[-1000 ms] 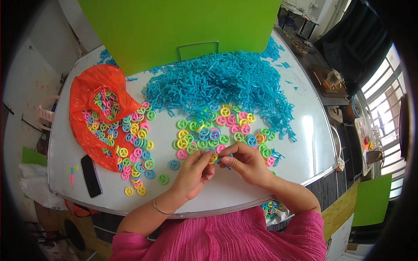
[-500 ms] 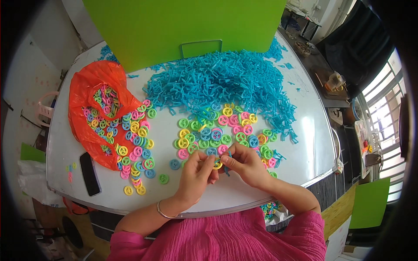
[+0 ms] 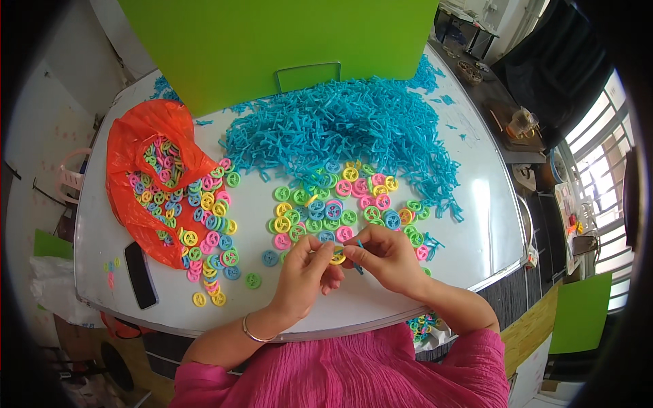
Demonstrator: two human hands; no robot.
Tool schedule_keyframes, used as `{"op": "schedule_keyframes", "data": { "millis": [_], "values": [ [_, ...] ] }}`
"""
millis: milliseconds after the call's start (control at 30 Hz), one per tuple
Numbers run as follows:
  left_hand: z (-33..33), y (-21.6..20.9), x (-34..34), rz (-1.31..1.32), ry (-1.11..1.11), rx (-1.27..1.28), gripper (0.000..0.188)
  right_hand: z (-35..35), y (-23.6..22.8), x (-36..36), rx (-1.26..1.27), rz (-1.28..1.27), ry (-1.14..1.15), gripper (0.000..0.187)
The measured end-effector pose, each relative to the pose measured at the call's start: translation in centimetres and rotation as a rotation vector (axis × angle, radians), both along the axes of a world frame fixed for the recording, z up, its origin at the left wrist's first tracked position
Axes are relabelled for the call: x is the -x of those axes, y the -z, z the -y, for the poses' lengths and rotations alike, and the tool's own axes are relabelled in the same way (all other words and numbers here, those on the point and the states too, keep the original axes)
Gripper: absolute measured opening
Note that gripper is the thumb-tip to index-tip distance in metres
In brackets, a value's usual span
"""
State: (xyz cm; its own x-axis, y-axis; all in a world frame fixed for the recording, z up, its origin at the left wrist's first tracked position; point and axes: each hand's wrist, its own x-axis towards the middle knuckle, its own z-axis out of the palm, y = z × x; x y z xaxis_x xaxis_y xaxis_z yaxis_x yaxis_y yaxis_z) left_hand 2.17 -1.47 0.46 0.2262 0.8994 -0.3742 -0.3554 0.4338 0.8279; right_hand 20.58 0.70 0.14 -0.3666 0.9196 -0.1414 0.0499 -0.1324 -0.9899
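Close together above the near part of the table, my two hands meet at a small yellow plastic wheel [image 3: 338, 256]. My left hand [image 3: 303, 275] pinches the wheel from its left side with thumb and fingertips. In my right hand [image 3: 386, 262], closed at the wheel's other side, is a thin blue plastic piece [image 3: 360, 258] that sticks out past the fingers. How the two parts join is hidden by the fingertips. Just beyond the hands lie loose wheels [image 3: 332, 210] in pink, green, blue and yellow.
A large heap of blue plastic pieces [image 3: 340, 129] lies behind the wheels, before a green board [image 3: 272, 47] with a metal handle. To the left, a red plastic bag [image 3: 129, 197] spills more wheels. A black phone [image 3: 141, 275] rests near the table's left edge.
My hands stay together at the yellow wheel, with only slight finger movement. The whole view has shifted a little.
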Motion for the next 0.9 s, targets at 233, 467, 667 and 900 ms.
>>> {"op": "schedule_keyframes", "data": {
  "millis": [233, 467, 667, 900],
  "values": [
    [-0.2, -0.1, 0.5, -0.579, -0.01, -0.727, 0.037, -1.1, -0.7, 0.0, 0.267, -0.299, 0.047, 0.018],
    [-0.7, 0.2, 1.3, -0.571, -0.031, -0.651, 0.028, -0.4, -1.9, -0.2, 0.283, -0.345, -0.024, 0.038],
    [-1.3, 0.8, 2.2, -0.07, 0.225, -0.128, 0.028, -1.2, -0.8, -1.8, -1.26, 0.6, -0.183, 0.047],
    [-2.4, -0.1, 4.2, -0.619, 0.039, -0.371, 0.023, -1.5, -0.9, -2.2, -0.916, 0.148, -0.187, 0.038]
  ]
}}
